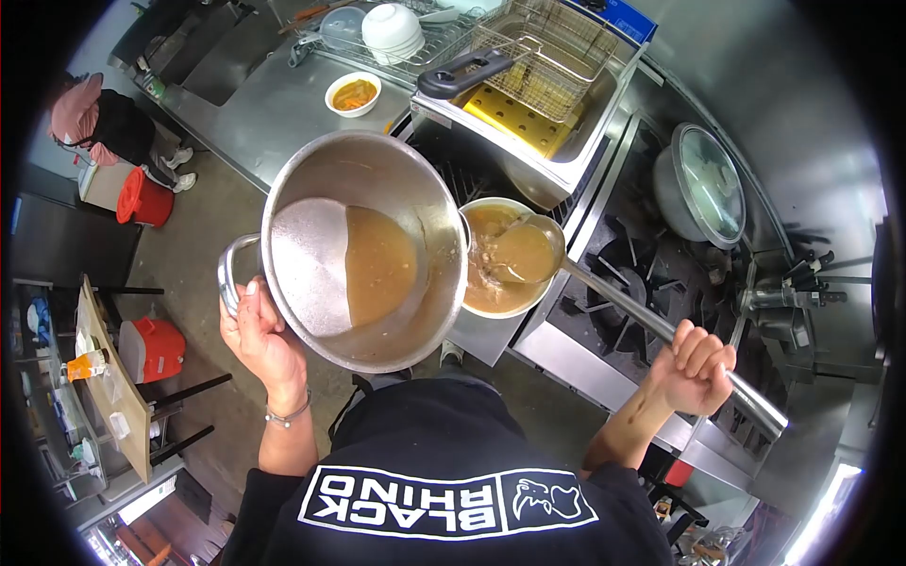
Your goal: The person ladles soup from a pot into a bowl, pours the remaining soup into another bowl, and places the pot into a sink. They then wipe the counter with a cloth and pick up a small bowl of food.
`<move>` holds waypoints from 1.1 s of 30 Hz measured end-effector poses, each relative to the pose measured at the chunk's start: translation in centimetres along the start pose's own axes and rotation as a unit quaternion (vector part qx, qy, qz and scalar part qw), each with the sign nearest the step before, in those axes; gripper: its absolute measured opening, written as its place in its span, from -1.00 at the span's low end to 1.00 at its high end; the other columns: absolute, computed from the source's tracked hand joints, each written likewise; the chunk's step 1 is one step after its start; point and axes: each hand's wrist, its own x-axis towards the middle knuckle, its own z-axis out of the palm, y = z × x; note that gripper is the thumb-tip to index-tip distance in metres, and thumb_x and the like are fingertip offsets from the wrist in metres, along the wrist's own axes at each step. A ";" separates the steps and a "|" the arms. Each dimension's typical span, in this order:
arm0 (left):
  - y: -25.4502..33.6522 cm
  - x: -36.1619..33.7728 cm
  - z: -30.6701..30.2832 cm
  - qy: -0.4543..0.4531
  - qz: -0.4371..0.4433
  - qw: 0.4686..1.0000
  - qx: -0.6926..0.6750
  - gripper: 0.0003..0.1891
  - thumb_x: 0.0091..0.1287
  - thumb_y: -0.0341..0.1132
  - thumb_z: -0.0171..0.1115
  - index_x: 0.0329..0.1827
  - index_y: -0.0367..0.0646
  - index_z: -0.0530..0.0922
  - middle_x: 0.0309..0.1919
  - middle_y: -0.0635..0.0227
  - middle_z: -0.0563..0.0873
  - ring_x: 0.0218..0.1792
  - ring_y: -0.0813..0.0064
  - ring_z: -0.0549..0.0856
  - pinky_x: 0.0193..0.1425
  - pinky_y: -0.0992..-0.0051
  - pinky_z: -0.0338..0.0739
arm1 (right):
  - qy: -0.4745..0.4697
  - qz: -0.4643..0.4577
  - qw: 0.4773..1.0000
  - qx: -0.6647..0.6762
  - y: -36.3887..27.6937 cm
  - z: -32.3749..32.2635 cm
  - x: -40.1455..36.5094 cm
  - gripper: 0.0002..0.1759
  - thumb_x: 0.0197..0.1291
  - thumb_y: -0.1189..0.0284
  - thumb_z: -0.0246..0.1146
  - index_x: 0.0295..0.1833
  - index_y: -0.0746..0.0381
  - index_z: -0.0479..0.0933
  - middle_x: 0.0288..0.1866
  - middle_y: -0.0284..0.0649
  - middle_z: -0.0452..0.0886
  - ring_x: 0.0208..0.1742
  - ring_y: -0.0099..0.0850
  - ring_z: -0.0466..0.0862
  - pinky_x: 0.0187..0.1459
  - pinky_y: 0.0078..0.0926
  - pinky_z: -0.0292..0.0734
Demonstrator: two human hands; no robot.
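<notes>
My left hand (pixel 262 332) is closed around the loop handle of a large steel pot (pixel 311 255), which is tilted so a shallow pool of brown broth (pixel 382 269) gathers on its right side. My right hand (pixel 696 366) grips the long handle of a steel ladle (pixel 613 300). The ladle's bowl is full of brown broth and rests over a white-rimmed container (pixel 500 311) of the same broth, just right of the pot. Bits of food show in that container. The pot's far handle is mostly hidden.
A deep fryer with a wire basket (pixel 557 71) stands ahead, beside a gas stove (pixel 632 264) carrying a lidded pot (pixel 703 184). On the steel counter (pixel 283 113) sits a bowl of orange food (pixel 354 94). Another person (pixel 113 123) bends near a red bucket (pixel 144 196).
</notes>
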 end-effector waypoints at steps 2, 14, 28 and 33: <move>-0.1 0.0 -0.2 -0.007 0.002 1.000 -0.010 -0.78 0.30 -0.48 -0.04 -0.54 -0.10 0.26 -0.79 0.61 0.16 -0.74 0.78 0.10 -0.66 0.69 0.00 | -0.097 -0.039 0.994 -0.025 -0.1 0.6 -0.4 -0.68 -0.06 0.39 0.04 -0.73 0.12 0.09 -0.87 -0.45 0.16 -0.85 -0.63 0.11 -0.69 -0.61 0.04; 0.0 -0.2 -0.2 -0.005 0.004 1.000 -0.019 -0.82 0.27 -0.46 0.00 -0.51 -0.11 0.29 -0.79 0.60 0.17 -0.73 0.78 0.11 -0.64 0.69 0.01 | -0.231 -0.133 0.964 -0.013 -0.9 5.2 -1.5 -0.67 -0.20 0.42 0.14 -0.78 0.14 0.12 -0.93 -0.46 0.11 -0.93 -0.64 0.05 -0.78 -0.71 0.00; 0.1 -0.2 0.0 -0.007 -0.001 1.000 -0.011 -0.82 0.24 -0.43 0.09 -0.52 -0.13 0.32 -0.80 0.59 0.23 -0.77 0.76 0.15 -0.68 0.68 0.03 | -0.146 -0.085 0.973 0.158 4.4 10.8 -4.3 -0.66 -0.08 0.46 0.12 -0.76 0.16 0.14 -0.91 -0.44 0.13 -0.90 -0.61 0.10 -0.80 -0.62 0.03; 0.1 -0.2 -0.1 0.004 0.004 1.000 0.000 -0.82 0.24 -0.42 0.09 -0.52 -0.13 0.33 -0.79 0.58 0.24 -0.76 0.76 0.16 -0.68 0.67 0.03 | -0.296 -0.061 0.942 0.143 8.7 11.7 -7.3 -0.77 -0.12 0.57 0.11 -0.72 0.26 0.26 -0.82 -0.33 0.25 -0.83 -0.46 0.23 -0.69 -0.49 0.28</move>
